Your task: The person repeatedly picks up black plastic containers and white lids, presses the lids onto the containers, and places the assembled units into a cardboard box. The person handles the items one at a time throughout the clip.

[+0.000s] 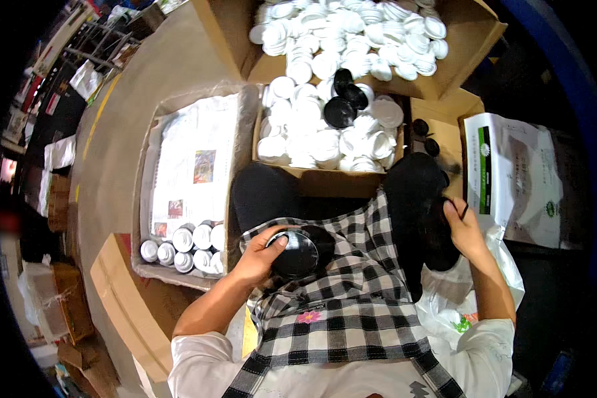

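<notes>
At your far left, beyond a brown cardboard flap (129,305), stands a carton (138,212) lined with printed paper (179,146), with white round pieces (183,238) grouped at its near end. Just right of it, your left hand (257,257) grasps a glossy black round lid (297,254), thumb over its face, above the lap of your checked apron (345,335); more black shows right behind the lid. Ahead of your knees, a middle box (335,180) is heaped with white lids (305,136), with a few black lids (339,113) lying on top; a larger box (469,56) beyond it holds more white lids. Farther right, small dark round pieces (420,127) lie on brown cardboard (452,111). Your right hand (465,232) is beside your right leg, fingers bent, a thin dark edge at the fingertips; you cannot tell from this view whether it grips anything. Below it is a white plastic bag (448,292), and at far right a white package (521,176) with a green stripe.
</notes>
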Demonstrator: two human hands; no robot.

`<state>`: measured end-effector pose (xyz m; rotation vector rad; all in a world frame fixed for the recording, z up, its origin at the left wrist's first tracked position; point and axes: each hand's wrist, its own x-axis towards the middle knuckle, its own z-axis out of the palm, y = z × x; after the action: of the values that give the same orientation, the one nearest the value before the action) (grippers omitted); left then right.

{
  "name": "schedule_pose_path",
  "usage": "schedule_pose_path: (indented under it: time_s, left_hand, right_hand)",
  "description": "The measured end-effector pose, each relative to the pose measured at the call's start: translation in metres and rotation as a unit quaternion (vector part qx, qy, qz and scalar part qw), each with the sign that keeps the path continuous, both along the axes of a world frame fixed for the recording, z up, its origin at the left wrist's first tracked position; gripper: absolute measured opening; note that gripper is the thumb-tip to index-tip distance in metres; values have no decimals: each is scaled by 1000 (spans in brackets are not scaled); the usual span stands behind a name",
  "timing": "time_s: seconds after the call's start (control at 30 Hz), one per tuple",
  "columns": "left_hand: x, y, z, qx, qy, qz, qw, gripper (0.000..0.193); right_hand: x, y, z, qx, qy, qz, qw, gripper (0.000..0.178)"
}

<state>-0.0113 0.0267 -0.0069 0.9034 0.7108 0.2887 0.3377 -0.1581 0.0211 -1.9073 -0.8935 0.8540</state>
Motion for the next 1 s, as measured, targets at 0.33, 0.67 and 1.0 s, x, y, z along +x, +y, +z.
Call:
schedule_pose_path:
  time_s: [0.33, 0.67, 1.0]
  left_hand:
    - [79, -39, 8, -82, -36, -117, 989, 79]
    - [74, -26, -21, -222, 62, -237, 944, 38]
    - [97, -14, -34, 34, 25, -416, 908, 40]
  right_hand:
    - [-105, 31, -36, 150, 208, -67, 964, 26]
    - [-94, 13, -20, 98, -71, 183, 976, 42]
    - [-76, 20, -8, 27, -148, 227, 962, 33]
